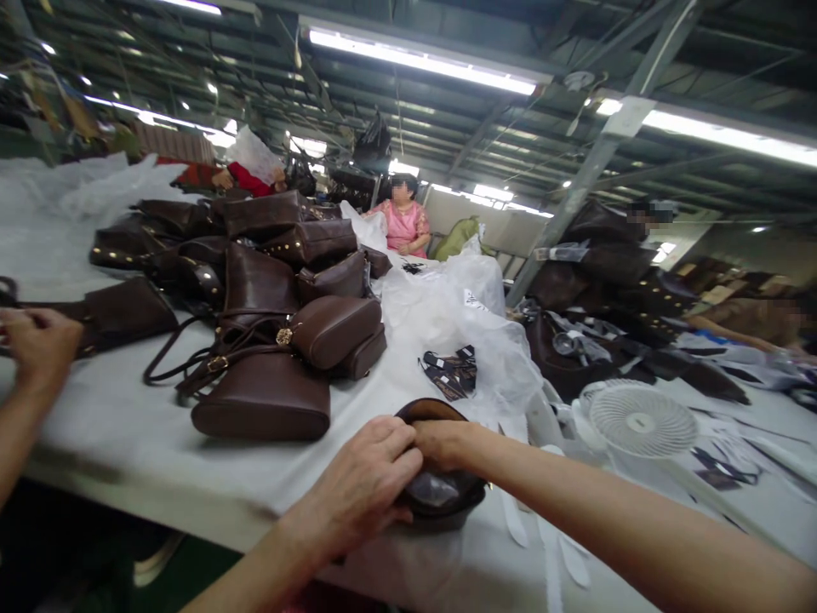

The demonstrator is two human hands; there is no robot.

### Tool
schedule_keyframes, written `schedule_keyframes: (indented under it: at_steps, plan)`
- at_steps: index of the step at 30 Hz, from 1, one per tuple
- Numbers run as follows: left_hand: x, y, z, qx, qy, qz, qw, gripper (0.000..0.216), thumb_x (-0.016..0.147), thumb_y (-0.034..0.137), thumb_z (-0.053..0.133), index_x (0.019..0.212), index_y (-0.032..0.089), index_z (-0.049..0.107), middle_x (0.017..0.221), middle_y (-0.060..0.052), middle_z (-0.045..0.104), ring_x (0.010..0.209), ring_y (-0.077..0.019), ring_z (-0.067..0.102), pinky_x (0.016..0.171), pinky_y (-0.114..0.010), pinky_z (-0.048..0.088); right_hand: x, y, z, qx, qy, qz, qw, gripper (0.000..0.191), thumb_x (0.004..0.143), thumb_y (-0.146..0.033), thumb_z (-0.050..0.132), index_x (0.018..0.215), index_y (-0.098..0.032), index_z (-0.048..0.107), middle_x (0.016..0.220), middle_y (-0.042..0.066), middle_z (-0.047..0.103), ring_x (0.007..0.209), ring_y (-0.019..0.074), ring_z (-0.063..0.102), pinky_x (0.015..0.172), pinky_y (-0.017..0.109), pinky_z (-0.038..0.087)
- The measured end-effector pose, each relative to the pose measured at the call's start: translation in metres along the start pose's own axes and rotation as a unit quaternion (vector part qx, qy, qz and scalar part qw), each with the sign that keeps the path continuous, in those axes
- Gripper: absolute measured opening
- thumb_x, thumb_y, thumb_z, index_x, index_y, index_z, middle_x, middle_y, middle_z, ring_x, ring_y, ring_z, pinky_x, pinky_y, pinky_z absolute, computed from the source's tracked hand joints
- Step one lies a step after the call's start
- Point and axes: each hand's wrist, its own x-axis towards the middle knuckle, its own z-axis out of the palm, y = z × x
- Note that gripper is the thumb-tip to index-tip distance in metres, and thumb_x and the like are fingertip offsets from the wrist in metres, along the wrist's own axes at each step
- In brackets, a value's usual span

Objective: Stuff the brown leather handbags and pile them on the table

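Your left hand and right hand meet at the near edge of the table, both on the small brown bag. The left hand's fingers are curled over the bag's left side, gripping it. The right hand's fingers are closed on the bag's upper part, knuckle to knuckle with the left.

Just left of your hands a larger brown handbag lies on its side, its straps trailing away from you. Behind it rises a heap of brown handbags, stacked several deep. At the far left another person's hand, fingers bent, rests at a flat brown bag. Straight beyond your hands a mound of clear plastic bags blocks the middle of the table. To the right stands a white fan, grille facing up, with white strips lying between it and your right forearm.

The small brown bag lies flat. Its long axis runs from you toward the plastic, and its rounded rim points away. You cannot tell which end is its mouth.

A bundle of dark tags lies at the plastic bags, though whether it is inside one or on top is unclear.
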Motion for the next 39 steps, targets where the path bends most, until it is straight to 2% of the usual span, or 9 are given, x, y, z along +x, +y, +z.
schedule_keyframes:
  at_steps: [3,7,13,18,21,25,29,33,39]
  plan:
    - [0.002,-0.004,-0.005,0.014,-0.045,0.004,0.999,0.025,0.079,0.035,0.071,0.086,0.018,0.055,0.09,-0.004,0.062,0.087,-0.0207,0.055,0.091,-0.04,0.041,-0.007,-0.005,-0.014,-0.043,-0.056,0.023,0.997,0.01,0.077,-0.007,0.062,0.073,-0.011,0.07,0.081,0.008,0.07,0.086,0.0243,0.066,0.079,0.034,0.048]
    - [0.006,-0.002,-0.011,0.026,-0.081,0.004,0.996,0.029,0.081,0.044,0.067,0.087,0.018,0.054,0.08,-0.002,0.061,0.076,-0.0201,0.056,0.091,-0.044,0.04,-0.038,-0.02,-0.053,-0.073,-0.085,-0.015,0.994,0.033,0.075,-0.013,0.061,0.106,-0.017,0.07,0.099,0.006,0.071,0.09,0.0202,0.065,0.074,0.026,0.045]
    - [0.02,0.006,-0.02,0.06,-0.108,-0.025,0.992,0.03,0.078,0.046,0.07,0.078,0.018,0.061,0.078,-0.002,0.061,0.079,-0.0218,0.058,0.099,-0.052,0.033,-0.115,-0.026,-0.086,-0.134,0.13,0.067,0.98,0.023,0.084,-0.024,0.058,0.103,-0.018,0.068,0.096,0.006,0.07,0.089,0.0195,0.062,0.076,0.027,0.042]
    - [0.036,0.026,-0.03,0.044,-0.083,-0.048,0.994,0.032,0.077,0.048,0.069,0.074,0.016,0.065,0.087,-0.008,0.062,0.093,-0.0274,0.056,0.091,-0.05,0.039,-0.153,-0.004,-0.057,-0.115,0.081,0.185,0.973,0.032,0.071,-0.037,0.073,0.097,-0.018,0.069,0.089,0.006,0.069,0.081,0.0221,0.062,0.063,0.026,0.039]
    - [0.052,0.029,-0.032,-0.043,-0.069,-0.045,0.996,0.02,0.091,0.032,0.053,0.099,0.018,0.065,0.103,-0.009,0.063,0.098,-0.0244,0.057,0.089,-0.043,0.044,-0.157,0.002,-0.044,-0.123,0.134,0.133,0.974,0.012,0.082,-0.024,0.062,0.089,-0.019,0.069,0.08,0.004,0.067,0.077,0.0189,0.061,0.063,0.025,0.037]
    - [0.076,0.021,-0.021,-0.176,-0.036,-0.055,0.982,0.039,0.087,0.016,0.049,0.126,0.02,0.052,0.116,-0.006,0.063,0.1,-0.0196,0.059,0.088,-0.03,0.047,-0.143,-0.004,-0.05,-0.049,0.245,0.001,0.968,0.012,0.086,-0.016,0.057,0.094,-0.016,0.066,0.084,0.003,0.068,0.078,0.0157,0.06,0.07,0.023,0.04]
    - [0.08,0.01,-0.007,-0.17,0.01,-0.105,0.98,0.03,0.087,0.02,0.047,0.115,0.021,0.059,0.099,-0.004,0.069,0.089,-0.0205,0.064,0.079,-0.028,0.048,-0.123,-0.002,-0.056,-0.027,0.322,-0.069,0.944,0.017,0.08,-0.012,0.063,0.096,-0.017,0.064,0.088,0.002,0.067,0.082,0.0154,0.06,0.075,0.024,0.043]
    - [0.06,-0.007,-0.006,-0.059,0.082,-0.186,0.977,0.024,0.086,0.022,0.044,0.099,0.022,0.064,0.091,-0.005,0.068,0.085,-0.0223,0.063,0.078,-0.032,0.046,-0.115,0.027,-0.035,0.036,0.409,0.018,0.912,0.032,0.066,-0.008,0.071,0.095,-0.018,0.063,0.093,0.003,0.066,0.086,0.0178,0.059,0.077,0.028,0.046]
    - [0.029,-0.04,-0.001,-0.189,0.155,-0.283,0.927,0.02,0.08,0.031,0.047,0.082,0.018,0.062,0.088,-0.006,0.066,0.087,-0.0228,0.061,0.079,-0.034,0.047,-0.106,0.058,0.023,0.291,0.412,0.027,0.863,0.022,0.081,-0.026,0.056,0.099,-0.019,0.065,0.08,0.0,0.066,0.058,0.0111,0.058,0.047,0.021,0.049]
